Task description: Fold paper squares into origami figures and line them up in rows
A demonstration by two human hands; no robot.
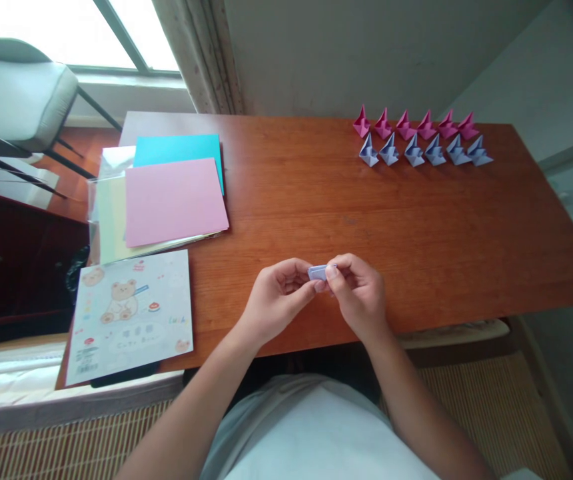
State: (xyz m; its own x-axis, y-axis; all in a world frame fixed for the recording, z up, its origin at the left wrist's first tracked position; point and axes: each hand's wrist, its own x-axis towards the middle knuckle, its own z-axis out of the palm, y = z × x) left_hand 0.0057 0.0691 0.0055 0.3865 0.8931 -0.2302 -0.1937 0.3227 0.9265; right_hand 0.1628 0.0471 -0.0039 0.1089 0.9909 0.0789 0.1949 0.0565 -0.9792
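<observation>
A small folded piece of pale lavender paper (318, 273) is held between my two hands, above the near edge of the table. My left hand (282, 293) pinches its left end between thumb and fingers. On the other end, my right hand (358, 292) is closed, the thumb pressing on the paper's face. Part of the paper is hidden behind the fingertips. At the far right of the table stand two rows of folded paper figures: pink ones (405, 125) at the back and pale lavender ones (414, 153) in front.
On the left of the wooden table (286, 193) lie a pink sheet (175, 200), a turquoise sheet (179, 148) and pale yellow paper (110, 223) in a clear sleeve. Nearer is a bear-printed pad (134, 310). A chair (21, 93) stands by the window.
</observation>
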